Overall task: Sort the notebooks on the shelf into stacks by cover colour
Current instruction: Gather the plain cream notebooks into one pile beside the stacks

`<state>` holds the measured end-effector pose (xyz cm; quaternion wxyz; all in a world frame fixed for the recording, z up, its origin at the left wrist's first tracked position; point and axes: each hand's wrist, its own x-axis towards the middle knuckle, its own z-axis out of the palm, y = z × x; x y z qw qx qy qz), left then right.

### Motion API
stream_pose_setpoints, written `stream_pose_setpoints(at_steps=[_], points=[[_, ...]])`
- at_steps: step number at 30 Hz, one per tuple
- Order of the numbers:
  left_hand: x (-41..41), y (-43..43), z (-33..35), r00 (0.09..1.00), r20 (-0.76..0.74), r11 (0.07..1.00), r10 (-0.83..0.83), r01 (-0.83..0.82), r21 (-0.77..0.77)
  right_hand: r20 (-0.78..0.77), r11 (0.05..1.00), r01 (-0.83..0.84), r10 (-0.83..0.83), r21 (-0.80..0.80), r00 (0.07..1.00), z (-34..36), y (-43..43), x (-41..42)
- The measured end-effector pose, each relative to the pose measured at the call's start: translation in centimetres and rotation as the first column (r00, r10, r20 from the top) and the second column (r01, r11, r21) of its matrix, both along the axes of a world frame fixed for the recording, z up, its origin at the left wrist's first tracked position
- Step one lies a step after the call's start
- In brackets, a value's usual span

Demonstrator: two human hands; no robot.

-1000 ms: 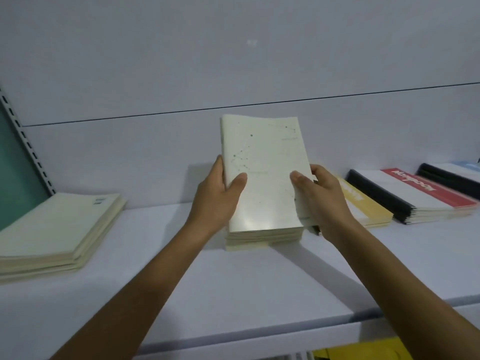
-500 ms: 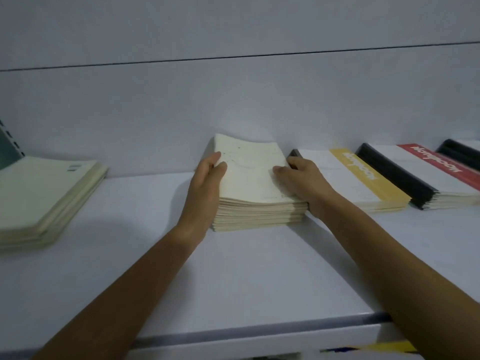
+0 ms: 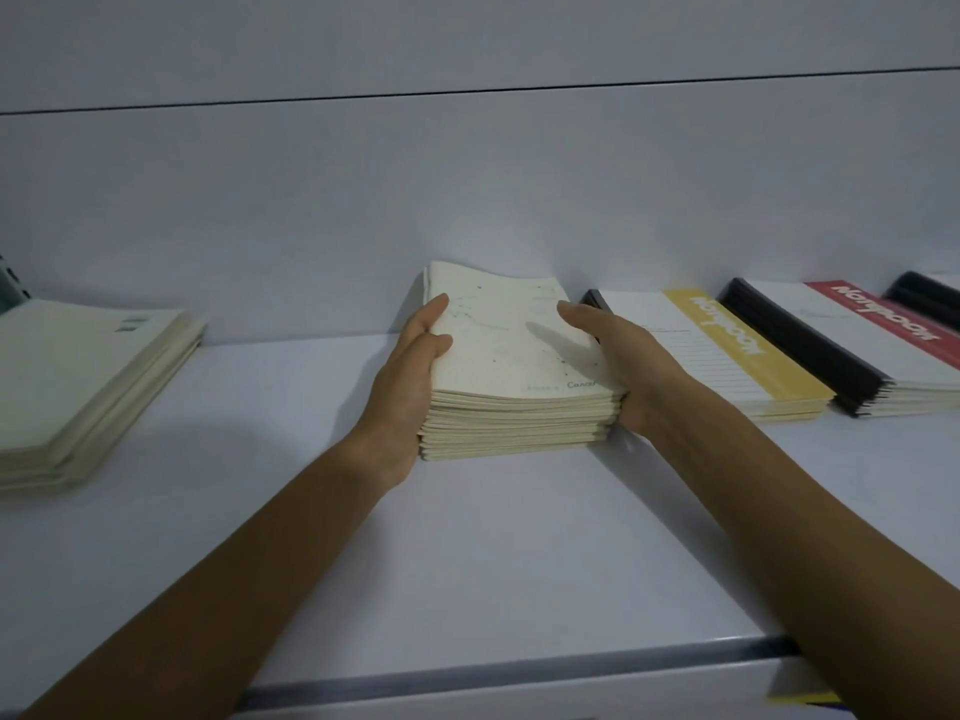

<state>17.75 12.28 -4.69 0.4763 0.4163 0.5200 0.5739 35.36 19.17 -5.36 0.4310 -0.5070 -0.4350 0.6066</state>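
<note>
Straight-fingered left hand (image 3: 410, 379) and right hand (image 3: 621, 363) flat against cream notebook stack (image 3: 511, 356)

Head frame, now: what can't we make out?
All head view.
Behind the right hand: right side of the middle cream stack.
Cut by the left edge: left pale stack.
Cut by the right edge: far-right black-spined stack, cover colour unknown.
Too small, blurred: small print beside "Cancer".

I see both hands on the cream stack (image 3: 514, 407) mid-shelf (image 3: 467, 563); left hand (image 3: 410, 387) flat against its left side; right hand (image 3: 618, 366) pressed to its right side, fingers over the top cover. Pale stack (image 3: 88, 376) far left; yellow-banded stack (image 3: 737, 350) just beside my right hand; red-banded stack (image 3: 883, 324) beyond it.
</note>
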Motion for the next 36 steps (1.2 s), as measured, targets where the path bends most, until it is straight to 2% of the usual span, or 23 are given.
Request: stream_pose_setpoints(at_steps=[4, 8, 9, 11, 13, 15, 17, 20, 23, 25, 27, 29, 32, 34, 36], points=[[-0.1, 0.0, -0.1, 1.000, -0.001, 1.000, -0.010, 0.010, 0.010, 0.027, 1.000, -0.004, 0.003, 0.021, 1.000, 0.2, -0.3, -0.2], [-0.4, 0.0, -0.2, 0.999, -0.027, 1.000, -0.026, 0.027, 0.014, -0.029, 1.000, 0.009, -0.010, -0.010, 1.000, 0.3, -0.1, 0.3], [-0.5, 0.1, -0.2, 0.997, -0.079, 1.000, -0.014, 0.016, 0.026, -0.034, 1.000, 0.006, -0.007, -0.013, 0.999, 0.2, 0.1, 0.4], [-0.7, 0.3, -0.4, 0.961, -0.272, 0.992, 0.059, -0.026, 0.122, -0.033, 1.000, 0.014, -0.014, -0.013, 0.999, 0.1, 0.3, 0.5], [-1.1, 0.4, -0.4, 0.880, -0.452, 0.956, 0.148, -0.010, 0.294, -0.034, 1.000, 0.022, -0.022, -0.015, 0.999, 0.0, 0.5, 0.4], [-1.6, 0.4, -0.5, 0.809, -0.552, 0.923, 0.200, 0.034, 0.384, -0.049, 1.000, 0.015, -0.016, -0.015, 0.999, -0.1, 0.4, 0.4], [-1.8, 0.5, -0.7, 0.780, -0.581, 0.914, 0.231, 0.031, 0.405, -0.067, 1.000, 0.013, -0.014, -0.018, 0.998, 0.0, 0.4, 0.5], [-2.0, 0.7, -0.8, 0.812, -0.544, 0.921, 0.212, 0.020, 0.389, -0.078, 0.999, 0.033, -0.031, 0.020, 0.996, 0.6, -0.3, 0.1], [-2.4, 1.0, -0.9, 0.803, -0.553, 0.919, 0.219, 0.020, 0.393, 0.037, 0.970, 0.120, -0.131, 0.213, 0.991, 0.7, -0.8, 0.1], [-2.5, 1.1, -0.9, 0.769, -0.593, 0.914, 0.239, 0.027, 0.404, 0.141, 0.897, 0.143, -0.220, 0.417, 0.965, 0.6, -1.6, 0.0], [-2.6, 1.2, -0.9, 0.717, -0.648, 0.912, 0.257, 0.042, 0.409, 0.244, 0.770, 0.107, -0.327, 0.630, 0.913, 0.4, -2.4, -0.2], [-2.6, 1.3, -0.9, 0.660, -0.695, 0.902, 0.285, 0.061, 0.427, 0.339, 0.631, 0.016, -0.437, 0.775, 0.833, -0.1, -3.0, -0.8], [-2.7, 1.3, -0.9, 0.594, -0.740, 0.889, 0.315, 0.087, 0.449, 0.475, 0.508, -0.168, -0.568, 0.845, 0.672, -0.7, -3.4, -1.7], [-2.7, 1.1, -0.8, 0.556, -0.761, 0.883, 0.335, 0.098, 0.460, 0.462, 0.411, -0.228, -0.672, 0.883, 0.579, -0.5, -3.9, -2.1], [-2.6, 0.7, -0.4, 0.477, -0.808, 0.886, 0.346, 0.119, 0.449, 0.398, 0.294, -0.274, -0.765, 0.916, 0.507, 0.2, -4.6, -2.4]])
